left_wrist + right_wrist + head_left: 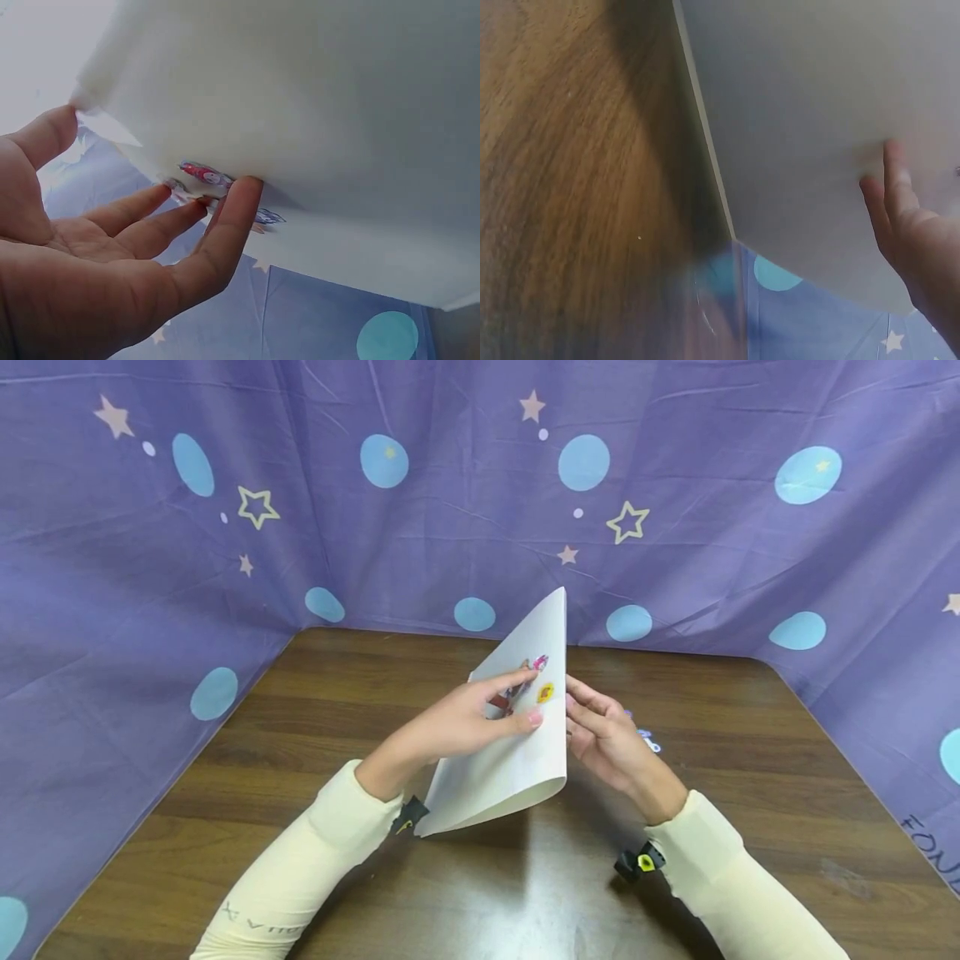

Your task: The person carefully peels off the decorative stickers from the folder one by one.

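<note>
A folded white sheet [495, 768] stands on edge between the hands, its fold bulging at the near lower side. On its left face are small stickers, one a yellow-and-orange sticker [545, 693] and another a pink sticker [540, 663]. My left hand [468, 714] presses that face with thumb and fingers spread. In the left wrist view, its fingertips touch the sheet beside a red and white sticker [206, 174], while the thumb meets the paper's edge. From the other side, my right hand [611, 739] rests extended fingertips [892, 150] against the plain right face.
Behind the right hand, some small blue and white pieces [648, 742] lie on the brown wooden table [337, 685]. A purple curtain [465, 493] with stars and blue dots surrounds the table's back and sides.
</note>
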Available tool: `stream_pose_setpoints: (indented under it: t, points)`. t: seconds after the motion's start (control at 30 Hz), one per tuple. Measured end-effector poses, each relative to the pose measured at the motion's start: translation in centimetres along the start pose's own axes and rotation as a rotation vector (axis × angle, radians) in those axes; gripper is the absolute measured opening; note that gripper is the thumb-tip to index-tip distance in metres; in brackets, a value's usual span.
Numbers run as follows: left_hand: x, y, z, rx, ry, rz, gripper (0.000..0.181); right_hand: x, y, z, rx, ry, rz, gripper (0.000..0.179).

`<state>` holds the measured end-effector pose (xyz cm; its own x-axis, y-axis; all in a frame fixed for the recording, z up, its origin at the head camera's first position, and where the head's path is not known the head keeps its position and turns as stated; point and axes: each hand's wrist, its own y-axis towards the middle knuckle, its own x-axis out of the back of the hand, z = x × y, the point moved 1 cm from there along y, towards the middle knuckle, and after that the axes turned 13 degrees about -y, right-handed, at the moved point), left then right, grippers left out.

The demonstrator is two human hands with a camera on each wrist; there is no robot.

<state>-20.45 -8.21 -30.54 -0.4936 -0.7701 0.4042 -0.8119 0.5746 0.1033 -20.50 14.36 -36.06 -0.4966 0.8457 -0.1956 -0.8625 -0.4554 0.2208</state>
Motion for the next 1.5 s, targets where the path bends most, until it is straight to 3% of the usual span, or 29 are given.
stream_pose_setpoints:
  t: [0.27, 0.57, 0.83, 1.1, 1.3, 1.5]
  points:
    - [-0.7, 0.6, 1.1, -0.058, 0.114, 0.088, 0.069, 1.0, -0.6, 0.5, -0.120, -0.095, -0.083, 0.066]
    - [-1.5, 0.9, 2.3, -0.023, 0.164, 0.184, 0.064, 2.1, -0.6, 0.7, -0.249, -0.314, -0.153, 0.054]
    - [-2.2, 1.0, 3.0, 0.053, 0.302, 0.385, 0.062, 3.3, -0.7, 0.0, -0.407, -0.638, -0.176, 0.047]
    - [-3.2, 0.9, 3.9, 0.059, 0.479, 0.547, 0.072, 4.0, -1.0, -1.1, -0.452, -0.858, -0.164, 0.040]
    - [-3.9, 0.7, 4.2, 0.084, 0.552, 0.603, 0.083, 4.0, -0.9, -2.3, -0.486, -0.952, -0.180, 0.039]
    - [-4.6, 0.5, 4.7, 0.121, 0.662, 0.613, 0.098, 3.5, -0.7, -3.0, -0.524, -0.974, -0.215, 0.036]
